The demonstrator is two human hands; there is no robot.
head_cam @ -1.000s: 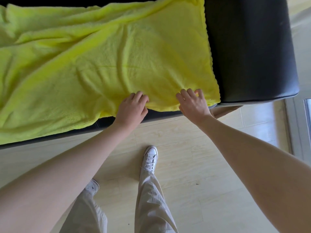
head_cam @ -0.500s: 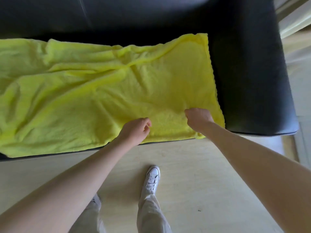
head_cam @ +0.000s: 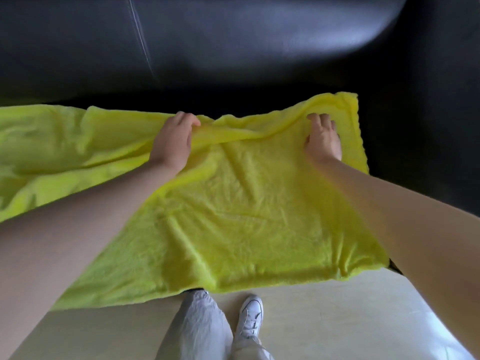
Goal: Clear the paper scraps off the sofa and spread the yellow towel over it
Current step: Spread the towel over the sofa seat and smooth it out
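Yellow towel (head_cam: pixel 233 216) lies on seat of black sofa (head_cam: pixel 233 48), long axis running L–R across the seat; front hem hangs just over seat's front edge, R end stops short of the armrest side.

Both hands at towel's far (back) edge, reaching across it from the front. L hand (head_cam: pixel 172 141) has fingers curled round a raised ridge of cloth, thumb side pinching the fold. R hand (head_cam: pixel 323 137) sits near the far R corner, fingers bent down into the pile; looks like a grip on the edge, but fingertips are buried so can't be sure.

Key relation: back of seat and backrest lie directly beyond both hands; dark gap of bare seat shows btwn far hem and backrest. Judgement: next move = push/pull far edge back toward backrest, flatten ridge btwn hands. R hand nearer the corner.

Hidden/unclear: towel's L end cut off by frame; frame is motion-blurred, esp. backrest. No paper scraps visible in shown part of sofa. Floor (head_cam: pixel 337 320), trouser legs, white shoe (head_cam: pixel 250 318) below.
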